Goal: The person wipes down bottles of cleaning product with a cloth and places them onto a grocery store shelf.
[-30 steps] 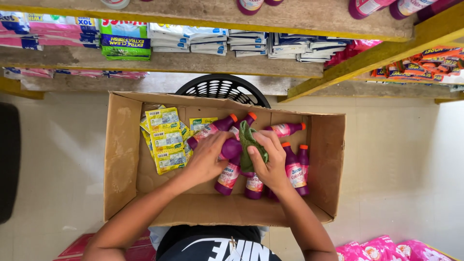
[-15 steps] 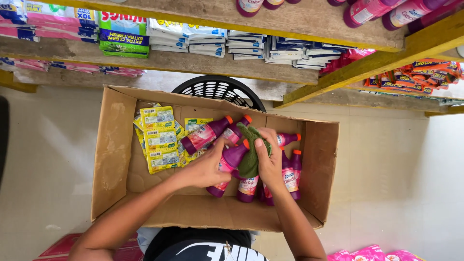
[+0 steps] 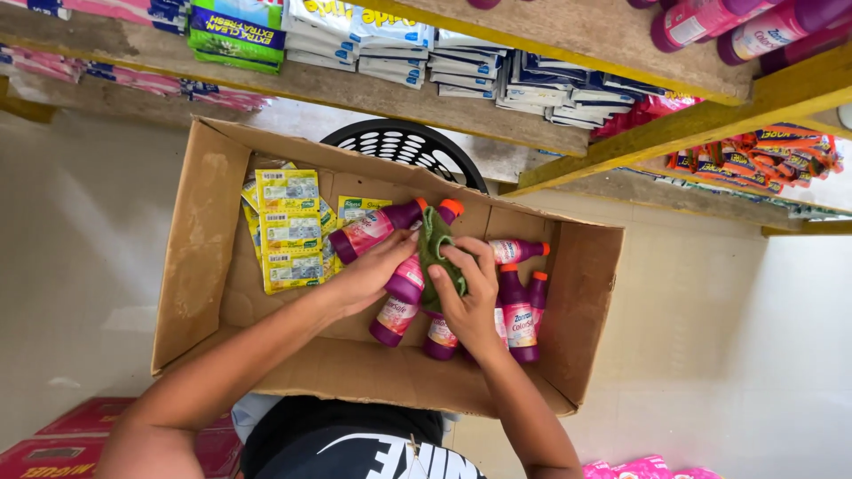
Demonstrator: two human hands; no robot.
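Observation:
Both my hands are inside an open cardboard box (image 3: 200, 239). My left hand (image 3: 373, 275) grips a purple bottle with an orange cap (image 3: 404, 293) that lies among several like bottles. My right hand (image 3: 470, 297) presses a green cloth (image 3: 435, 248) against that bottle's upper part. More purple bottles (image 3: 516, 310) stand or lie to the right of my hands, and one (image 3: 373, 229) lies to the left.
Yellow sachet strips (image 3: 288, 231) fill the box's left part. A black plastic basket (image 3: 404, 146) sits behind the box. Wooden shelves (image 3: 337, 84) above hold stacked packets and pink bottles (image 3: 710, 22). Red cartons (image 3: 53, 435) lie at lower left, pink packs (image 3: 639, 467) at lower right.
My hands have stayed on the same bottle; the green cloth has shifted slightly along it under my right hand. The view has tilted a little.

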